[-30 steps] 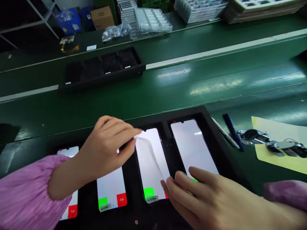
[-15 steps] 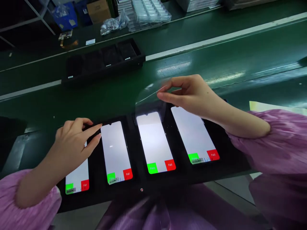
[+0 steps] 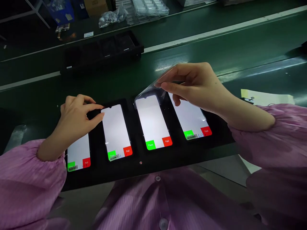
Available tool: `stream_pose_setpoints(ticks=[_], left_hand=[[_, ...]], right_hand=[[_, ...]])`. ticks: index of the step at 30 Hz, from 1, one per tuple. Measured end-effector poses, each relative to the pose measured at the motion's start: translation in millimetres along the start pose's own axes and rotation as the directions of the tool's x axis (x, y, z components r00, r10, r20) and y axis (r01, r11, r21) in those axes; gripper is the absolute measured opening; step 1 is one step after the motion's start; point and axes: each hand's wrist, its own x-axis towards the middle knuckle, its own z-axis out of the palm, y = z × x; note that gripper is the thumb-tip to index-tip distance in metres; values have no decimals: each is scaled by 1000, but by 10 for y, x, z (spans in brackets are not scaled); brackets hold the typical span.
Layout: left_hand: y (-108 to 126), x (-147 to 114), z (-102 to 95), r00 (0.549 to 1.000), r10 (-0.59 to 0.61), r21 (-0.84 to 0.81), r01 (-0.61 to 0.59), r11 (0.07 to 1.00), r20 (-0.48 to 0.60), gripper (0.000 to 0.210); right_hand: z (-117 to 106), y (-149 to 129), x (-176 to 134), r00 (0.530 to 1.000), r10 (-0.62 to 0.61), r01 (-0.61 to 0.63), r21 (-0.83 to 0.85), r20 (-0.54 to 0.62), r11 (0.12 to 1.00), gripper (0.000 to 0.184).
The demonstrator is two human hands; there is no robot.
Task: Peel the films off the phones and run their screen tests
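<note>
I see the right hand (image 3: 196,81) pinching film (image 3: 149,91) over the top of the third phone (image 3: 154,123) from left. The left hand (image 3: 74,116) has thumb and forefinger slightly apart at the second phone (image 3: 116,131).

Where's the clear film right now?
Head view, near the centre: the clear film is pinched in the right hand, at the top end of the third phone from left.

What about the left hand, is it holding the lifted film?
No, the right hand holds the lifted film; the left hand is by a phone.
</note>
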Motion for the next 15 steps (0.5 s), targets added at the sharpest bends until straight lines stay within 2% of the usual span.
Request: stream_pose_setpoints(ticks=[9,15], left_hand=[[150,44,-55,997,-58,-118,52,992,-50,30],[202,-162,-110,994,-107,-320,90,943,-36,24]], right_hand=[[87,-28,-206,998,11,-6,-81,54,997,13],[144,-63,-322,996,48,-39,-128,73,991,10]])
